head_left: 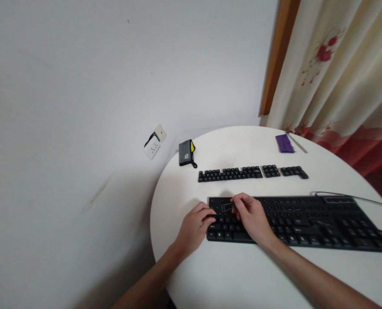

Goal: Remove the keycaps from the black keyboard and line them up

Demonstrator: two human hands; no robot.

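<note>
A black keyboard (307,221) lies across the round white table (242,274), its cable running off to the right. My left hand (194,227) rests at the keyboard's left end, fingers curled against its edge. My right hand (252,214) sits over the upper left keys, fingers pinched on a small wire keycap puller (227,207) that stands on the keyboard. Behind the keyboard a row of loose black keycaps (252,172) is laid out in three groups.
A grey and yellow pouch (186,152) lies at the table's far left edge. A purple packet (284,143) and a thin stick (297,143) lie at the far right. A wall socket (154,142) is on the white wall; a curtain hangs at right.
</note>
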